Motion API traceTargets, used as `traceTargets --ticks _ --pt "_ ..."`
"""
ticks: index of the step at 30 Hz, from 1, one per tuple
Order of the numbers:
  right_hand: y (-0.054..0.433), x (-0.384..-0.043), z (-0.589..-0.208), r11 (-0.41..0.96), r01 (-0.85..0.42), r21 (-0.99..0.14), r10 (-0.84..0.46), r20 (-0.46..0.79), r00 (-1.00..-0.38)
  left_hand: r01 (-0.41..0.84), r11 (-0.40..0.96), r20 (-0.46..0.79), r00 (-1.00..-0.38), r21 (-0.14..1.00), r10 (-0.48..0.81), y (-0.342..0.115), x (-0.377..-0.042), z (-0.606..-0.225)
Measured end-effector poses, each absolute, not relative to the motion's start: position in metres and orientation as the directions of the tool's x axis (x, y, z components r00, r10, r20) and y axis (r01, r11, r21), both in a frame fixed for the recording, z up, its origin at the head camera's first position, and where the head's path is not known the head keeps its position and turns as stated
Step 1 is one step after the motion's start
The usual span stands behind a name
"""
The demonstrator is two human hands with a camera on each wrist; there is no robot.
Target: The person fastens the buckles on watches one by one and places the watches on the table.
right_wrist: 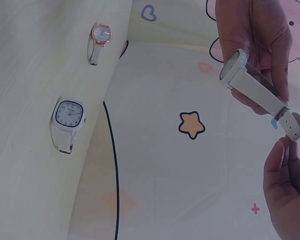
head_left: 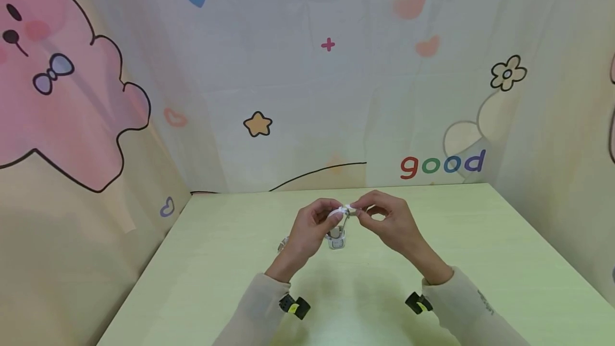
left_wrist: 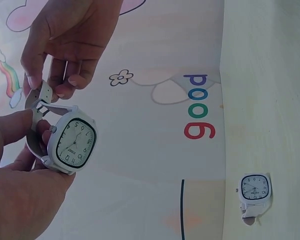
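Above the table both hands work on a white wristwatch [left_wrist: 76, 142] with a squarish dial. My left hand [head_left: 309, 228] grips its strap, thumb near the buckle [left_wrist: 42, 106]; in the left wrist view the dial faces the camera. Between thumb and fingers, my right hand [head_left: 391, 223] pinches the holed strap end [right_wrist: 292, 126], which passes through the buckle. The strap forms a loop. In the right wrist view the watch case is seen from the side.
On the pale green table [head_left: 216, 276] lies another white square watch [right_wrist: 69, 115], below the hands in the head view. A smaller watch with a rose-gold rim [right_wrist: 101, 34] lies left of it, partly behind my left hand. A printed cloth [head_left: 288, 68] hangs behind the table.
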State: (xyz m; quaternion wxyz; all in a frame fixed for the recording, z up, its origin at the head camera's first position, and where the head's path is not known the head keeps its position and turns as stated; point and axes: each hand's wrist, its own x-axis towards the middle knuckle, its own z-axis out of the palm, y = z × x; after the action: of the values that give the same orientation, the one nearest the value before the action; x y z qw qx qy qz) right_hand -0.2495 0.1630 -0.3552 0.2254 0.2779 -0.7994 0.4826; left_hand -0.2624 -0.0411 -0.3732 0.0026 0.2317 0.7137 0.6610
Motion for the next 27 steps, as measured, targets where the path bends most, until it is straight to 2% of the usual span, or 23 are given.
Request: traceTargets --ticks 17,27 --pt "0.154 -0.249 -0.353 0.437 -0.655 -0.617 -0.256 0.612 -0.748 0.346 0.023 0.320 -0.888 0.938 0.331 -0.043 -0.263 -0.371" --pt "0.150 -0.252 -0.354 0.461 -0.662 -0.590 -0.215 0.650 -0.729 0.317 0.013 0.295 -0.897 0.948 0.329 -0.044 -0.264 -0.370"
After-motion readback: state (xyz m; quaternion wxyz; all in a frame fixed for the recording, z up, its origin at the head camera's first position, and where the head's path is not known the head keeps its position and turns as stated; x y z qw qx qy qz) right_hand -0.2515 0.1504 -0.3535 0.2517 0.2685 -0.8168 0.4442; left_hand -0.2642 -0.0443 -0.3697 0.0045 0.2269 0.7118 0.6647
